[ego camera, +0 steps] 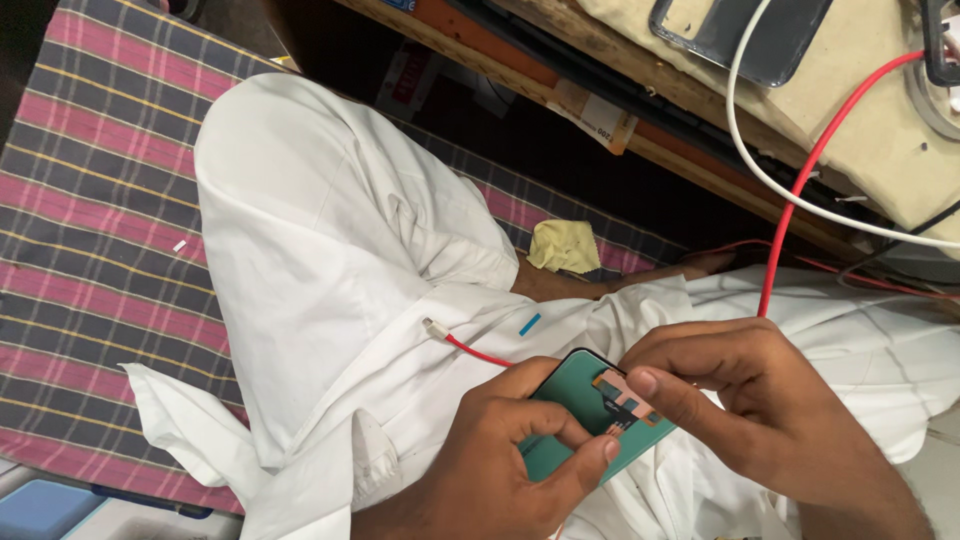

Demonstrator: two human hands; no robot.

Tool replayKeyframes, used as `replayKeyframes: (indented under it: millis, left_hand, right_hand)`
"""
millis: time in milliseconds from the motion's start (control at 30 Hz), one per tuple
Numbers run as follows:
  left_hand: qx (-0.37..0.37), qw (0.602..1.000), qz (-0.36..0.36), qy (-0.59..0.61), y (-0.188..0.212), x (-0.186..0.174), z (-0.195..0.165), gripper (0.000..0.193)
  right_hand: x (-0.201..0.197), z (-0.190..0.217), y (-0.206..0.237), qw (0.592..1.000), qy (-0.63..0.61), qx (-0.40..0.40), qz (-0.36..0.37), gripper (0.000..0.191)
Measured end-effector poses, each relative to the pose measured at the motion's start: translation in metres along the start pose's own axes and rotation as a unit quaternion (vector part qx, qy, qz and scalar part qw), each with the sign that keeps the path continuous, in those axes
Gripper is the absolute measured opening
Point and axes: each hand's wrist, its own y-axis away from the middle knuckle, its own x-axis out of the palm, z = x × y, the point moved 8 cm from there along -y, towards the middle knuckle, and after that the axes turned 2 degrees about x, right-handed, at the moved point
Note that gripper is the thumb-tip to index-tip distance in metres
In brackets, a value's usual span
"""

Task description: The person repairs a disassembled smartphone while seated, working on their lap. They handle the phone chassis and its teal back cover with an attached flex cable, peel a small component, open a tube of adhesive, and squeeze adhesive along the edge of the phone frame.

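Risk of creasing or tearing the thin copper-coloured flex strip (628, 398) on the green phone screen panel (580, 425) — too hard a pinch or a slip of the thumbs could do it, or tip the panel off the lap. Left hand (500, 465) clamped around the panel's lower-left edge, thumb across its face; right hand (760, 415) closed over its upper-right corner, fingertips pressing the strip, seemingly. Red cable (800, 190) just above the panel, white-trousered lap (330, 250) beneath.

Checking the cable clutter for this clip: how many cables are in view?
3, maybe more hidden: a red cable dropping from the bench to the lap, a white cable across the bench, a thin black one at right.
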Motion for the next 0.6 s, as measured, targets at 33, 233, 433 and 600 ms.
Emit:
replayKeyframes:
  millis: [33,233,433,600]
  left_hand:
    - [-0.003,1.000,0.000,0.001,0.000,0.000,0.000,0.018]
    - [0.008,1.000,0.012,0.011,-0.001,0.001,-0.002,0.017]
    - [-0.012,1.000,0.016,0.020,-0.002,0.002,0.001,0.019]
    - [-0.022,0.999,0.026,0.020,-0.003,0.002,0.004,0.019]
  right_hand:
    - [0.000,0.001,0.000,1.000,0.003,-0.008,0.000,0.026]
    - [-0.001,-0.001,0.001,0.999,-0.046,0.015,0.004,0.030]
    - [-0.002,0.016,0.000,0.997,-0.039,-0.066,0.012,0.040]
    - [-0.001,0.005,0.000,0.999,-0.042,-0.009,0.016,0.035]
